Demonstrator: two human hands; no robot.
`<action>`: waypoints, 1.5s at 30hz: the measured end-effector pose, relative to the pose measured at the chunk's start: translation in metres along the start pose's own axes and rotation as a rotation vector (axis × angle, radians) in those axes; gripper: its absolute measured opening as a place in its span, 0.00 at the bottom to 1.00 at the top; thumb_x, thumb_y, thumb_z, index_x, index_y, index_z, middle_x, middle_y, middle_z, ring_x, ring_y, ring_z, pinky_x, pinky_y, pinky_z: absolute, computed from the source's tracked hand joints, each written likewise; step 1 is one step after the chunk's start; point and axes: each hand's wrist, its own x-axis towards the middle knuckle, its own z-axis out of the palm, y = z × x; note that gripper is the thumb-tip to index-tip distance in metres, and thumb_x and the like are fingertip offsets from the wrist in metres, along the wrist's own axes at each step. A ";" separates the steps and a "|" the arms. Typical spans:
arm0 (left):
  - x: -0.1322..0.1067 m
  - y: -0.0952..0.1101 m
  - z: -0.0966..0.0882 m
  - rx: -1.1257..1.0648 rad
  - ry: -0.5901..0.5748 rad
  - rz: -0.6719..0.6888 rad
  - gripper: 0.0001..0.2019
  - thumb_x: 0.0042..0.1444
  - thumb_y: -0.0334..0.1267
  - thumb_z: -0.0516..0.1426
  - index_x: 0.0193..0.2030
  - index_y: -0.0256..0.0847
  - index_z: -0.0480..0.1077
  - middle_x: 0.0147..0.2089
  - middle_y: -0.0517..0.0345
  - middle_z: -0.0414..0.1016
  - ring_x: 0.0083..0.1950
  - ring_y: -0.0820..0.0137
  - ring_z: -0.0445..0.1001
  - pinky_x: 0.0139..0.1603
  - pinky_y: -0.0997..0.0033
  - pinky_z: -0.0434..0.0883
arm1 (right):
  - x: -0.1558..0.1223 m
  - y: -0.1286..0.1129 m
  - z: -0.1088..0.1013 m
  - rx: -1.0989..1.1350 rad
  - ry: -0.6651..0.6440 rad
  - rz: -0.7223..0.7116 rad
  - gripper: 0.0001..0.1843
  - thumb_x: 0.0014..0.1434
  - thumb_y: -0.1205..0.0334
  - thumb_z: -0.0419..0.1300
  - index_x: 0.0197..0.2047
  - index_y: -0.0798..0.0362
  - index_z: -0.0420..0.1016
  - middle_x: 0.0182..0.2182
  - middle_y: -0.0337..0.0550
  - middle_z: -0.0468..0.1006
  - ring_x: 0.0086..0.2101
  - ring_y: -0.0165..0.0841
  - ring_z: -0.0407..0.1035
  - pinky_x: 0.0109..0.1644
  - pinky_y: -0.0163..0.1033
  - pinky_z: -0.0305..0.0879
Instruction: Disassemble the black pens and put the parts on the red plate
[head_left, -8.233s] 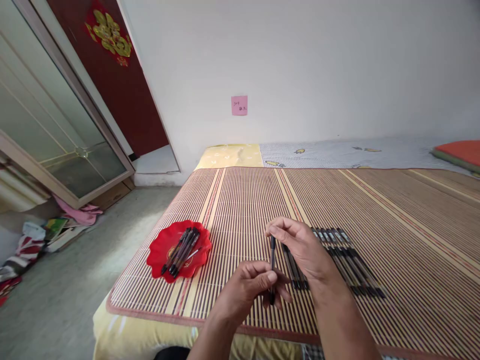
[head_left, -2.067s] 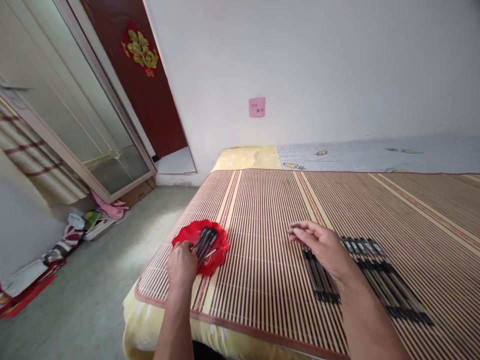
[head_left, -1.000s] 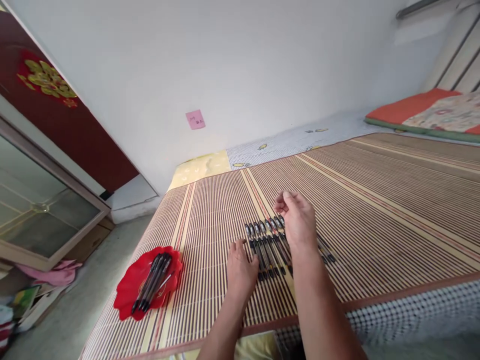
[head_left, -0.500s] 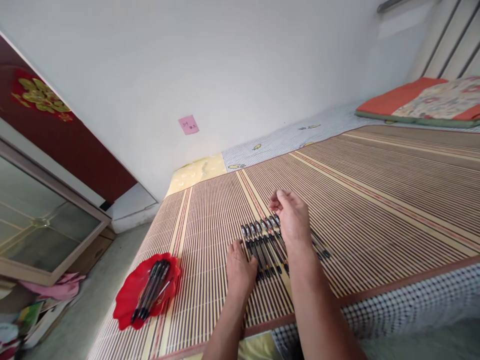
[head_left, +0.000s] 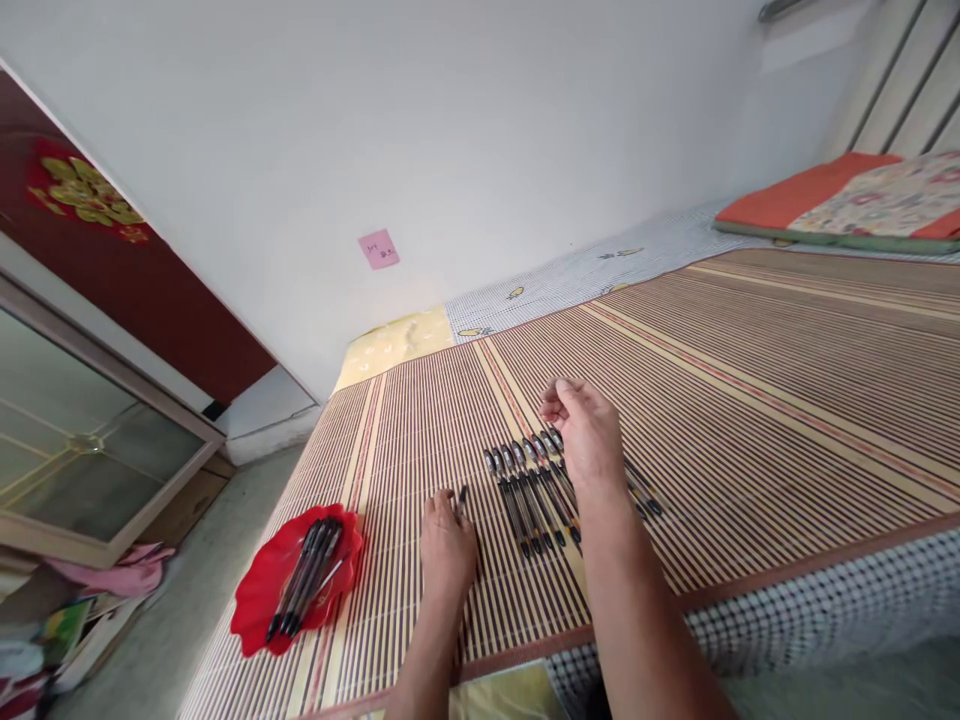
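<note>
Between the thumb and fingers of my left hand is a pen; only its dark end shows. The hand is low over the mat, left of a row of several black capped pens lying side by side. My right hand is above the row's right part, its fingers curled closed and pressed together. Whether anything is in those fingers is hidden. Its wrist covers some of the pens, and the ends of a few more show to its right. On the left, a red scalloped plate holds several black pens.
A striped bamboo mat covers the bed, which has a checked sheet along its near edge. A folded orange and floral quilt lies at the far right. Left of the bed are a glass-panelled door and clutter on the floor.
My left hand has moved left, away from the row, with a pen now in its fingers. The row's left end has lost a pen. My right hand has barely moved.
</note>
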 end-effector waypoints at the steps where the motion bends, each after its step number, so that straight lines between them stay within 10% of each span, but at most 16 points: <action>1: 0.000 -0.004 -0.003 0.004 0.010 -0.005 0.17 0.62 0.23 0.54 0.57 0.36 0.65 0.52 0.43 0.71 0.50 0.59 0.75 0.47 0.63 0.71 | 0.000 0.000 0.000 0.003 0.000 0.001 0.11 0.54 0.55 0.69 0.33 0.54 0.78 0.28 0.37 0.78 0.26 0.26 0.70 0.34 0.36 0.68; 15: -0.004 0.045 0.015 0.123 0.039 0.175 0.15 0.60 0.34 0.62 0.52 0.42 0.69 0.52 0.49 0.69 0.55 0.54 0.68 0.54 0.56 0.69 | 0.001 0.002 0.000 -0.011 0.000 0.002 0.12 0.52 0.54 0.70 0.32 0.53 0.77 0.28 0.37 0.77 0.25 0.26 0.69 0.33 0.36 0.67; 45: 0.006 0.057 0.012 0.106 -0.084 0.062 0.14 0.52 0.30 0.61 0.46 0.40 0.67 0.50 0.46 0.73 0.54 0.54 0.70 0.55 0.60 0.66 | 0.003 0.008 0.001 -0.018 -0.016 0.015 0.13 0.51 0.52 0.71 0.32 0.53 0.77 0.27 0.37 0.78 0.25 0.26 0.69 0.32 0.35 0.67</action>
